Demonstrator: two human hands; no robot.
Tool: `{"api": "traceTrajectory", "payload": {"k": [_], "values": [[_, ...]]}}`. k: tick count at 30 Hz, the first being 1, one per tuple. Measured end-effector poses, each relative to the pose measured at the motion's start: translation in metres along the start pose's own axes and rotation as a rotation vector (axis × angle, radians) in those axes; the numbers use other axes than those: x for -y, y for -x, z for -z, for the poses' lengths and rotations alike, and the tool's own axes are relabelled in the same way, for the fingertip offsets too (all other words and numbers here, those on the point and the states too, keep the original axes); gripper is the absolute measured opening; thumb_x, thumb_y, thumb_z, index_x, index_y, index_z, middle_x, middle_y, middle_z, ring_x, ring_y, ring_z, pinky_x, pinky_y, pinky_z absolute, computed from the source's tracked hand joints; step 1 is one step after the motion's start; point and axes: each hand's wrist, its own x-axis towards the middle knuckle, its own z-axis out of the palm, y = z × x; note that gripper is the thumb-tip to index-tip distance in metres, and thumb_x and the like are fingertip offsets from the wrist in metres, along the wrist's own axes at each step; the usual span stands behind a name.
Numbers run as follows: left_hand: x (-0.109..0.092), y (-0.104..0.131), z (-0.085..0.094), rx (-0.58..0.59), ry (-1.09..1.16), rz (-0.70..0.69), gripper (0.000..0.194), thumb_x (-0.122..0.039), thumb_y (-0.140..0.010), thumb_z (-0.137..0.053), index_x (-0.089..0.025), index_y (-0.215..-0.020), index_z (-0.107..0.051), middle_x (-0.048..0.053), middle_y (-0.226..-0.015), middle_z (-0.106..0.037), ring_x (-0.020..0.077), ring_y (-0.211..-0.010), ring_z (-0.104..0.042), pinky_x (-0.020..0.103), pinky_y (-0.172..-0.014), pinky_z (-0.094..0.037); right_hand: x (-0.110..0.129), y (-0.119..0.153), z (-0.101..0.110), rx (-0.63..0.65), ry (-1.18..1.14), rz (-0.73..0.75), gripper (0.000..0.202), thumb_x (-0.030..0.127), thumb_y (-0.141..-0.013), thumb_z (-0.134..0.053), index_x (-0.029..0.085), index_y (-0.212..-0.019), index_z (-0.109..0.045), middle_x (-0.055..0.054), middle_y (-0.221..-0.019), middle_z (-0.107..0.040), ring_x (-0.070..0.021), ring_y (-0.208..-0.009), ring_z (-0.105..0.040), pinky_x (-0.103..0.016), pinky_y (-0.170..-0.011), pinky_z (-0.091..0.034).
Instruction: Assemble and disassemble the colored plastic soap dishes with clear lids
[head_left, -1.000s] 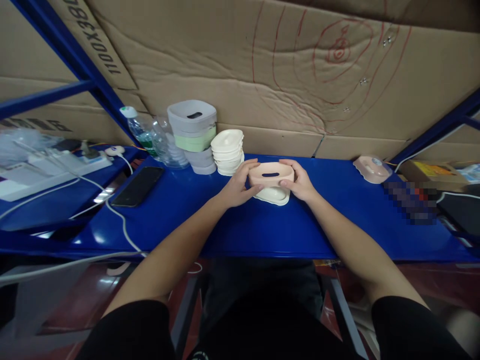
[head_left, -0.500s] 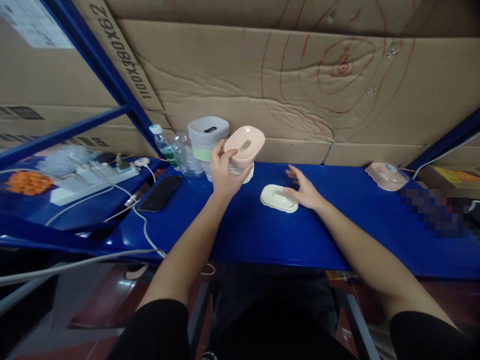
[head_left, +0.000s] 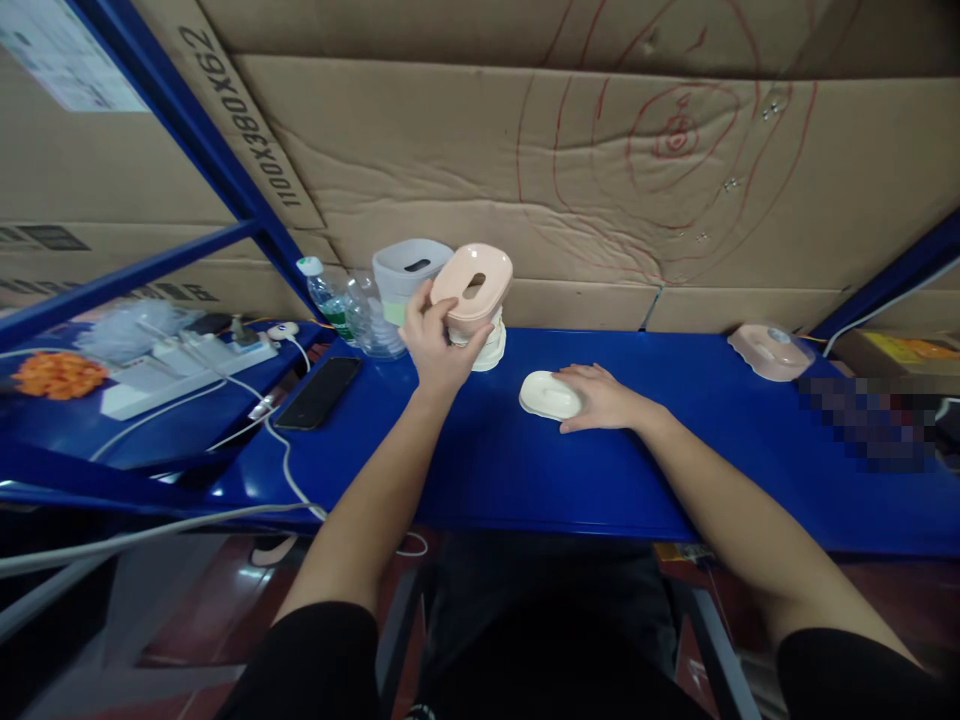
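Held in my left hand is a pink oval plastic cover with a slot in its top, tilted toward me. Below and behind it stand cream plastic parts, partly hidden by the cover and the hand. My right hand grips the right end of a cream oval plastic dish lying on the blue table, thumb at the near side and fingers at the far side. Just left of the pink cover stands a stack of grey and pale green slotted covers, partly hidden by my left hand.
A clear bottle and a crumpled clear plastic container stand left of the stack. A phone lies nearer, with white cables beside it. Another pink plastic piece sits at far right. Cardboard walls the back.
My left hand has moved slightly left with the pink cover. My right hand has come down and closed round the right end of the cream dish.
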Motion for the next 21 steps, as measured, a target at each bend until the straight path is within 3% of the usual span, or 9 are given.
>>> {"api": "traceTrajectory", "payload": {"k": [4,8,13,17,21], "values": [[0.002,-0.023,0.027,-0.129,-0.081,0.033,0.069,-0.049,-0.078,-0.087,-0.030,-0.136,-0.055,0.013,-0.166,-0.039,0.0413,-0.160,-0.032,0.068,-0.127,-0.029,-0.006,0.002,0.004,-0.037,-0.001,-0.013,0.091,0.064,-0.073,-0.090,0.025,-0.151,-0.062,-0.019,-0.152,-0.062,-0.0435,-0.142,-0.059,-0.073,-0.121,-0.038],[0.014,-0.062,0.044,-0.158,-0.104,0.096,0.077,-0.058,-0.081,-0.083,-0.027,-0.144,-0.051,0.013,-0.167,-0.040,0.0407,-0.160,-0.032,0.067,-0.127,-0.027,-0.006,0.001,0.005,-0.134,-0.047,-0.018,0.086,0.064,-0.075,-0.089,0.024,-0.147,-0.066,-0.019,-0.161,-0.054,-0.0429,-0.146,-0.056,-0.065,-0.120,-0.047],[0.029,-0.090,0.040,-0.070,-0.058,0.082,0.091,-0.082,-0.090,-0.062,-0.011,-0.146,-0.054,0.018,-0.162,-0.045,0.0430,-0.159,-0.028,0.071,-0.116,-0.022,-0.009,0.000,0.002,-0.115,-0.010,-0.034,0.086,0.073,-0.074,-0.086,0.022,-0.141,-0.071,-0.021,-0.160,-0.056,-0.0445,-0.147,-0.055,-0.065,-0.121,-0.045],[0.036,-0.090,0.030,-0.050,-0.091,0.111,0.085,-0.068,-0.090,-0.073,-0.013,-0.151,-0.050,0.020,-0.164,-0.044,0.0425,-0.159,-0.032,0.070,-0.118,-0.023,-0.013,0.002,0.003,-0.038,-0.023,-0.039,0.096,0.073,-0.070,-0.089,0.020,-0.148,-0.067,-0.023,-0.167,-0.048,-0.0476,-0.153,-0.047,-0.068,-0.125,-0.038],[0.040,-0.088,0.025,-0.026,-0.139,0.142,0.091,-0.053,-0.083,-0.083,-0.016,-0.156,-0.046,0.022,-0.168,-0.039,0.0417,-0.157,-0.036,0.068,-0.126,-0.023,-0.010,0.005,0.010,0.072,-0.011,-0.084,0.095,0.060,-0.075,-0.089,0.020,-0.156,-0.059,-0.021,-0.175,-0.035,-0.0476,-0.161,-0.032,-0.072,-0.129,-0.024]]}}
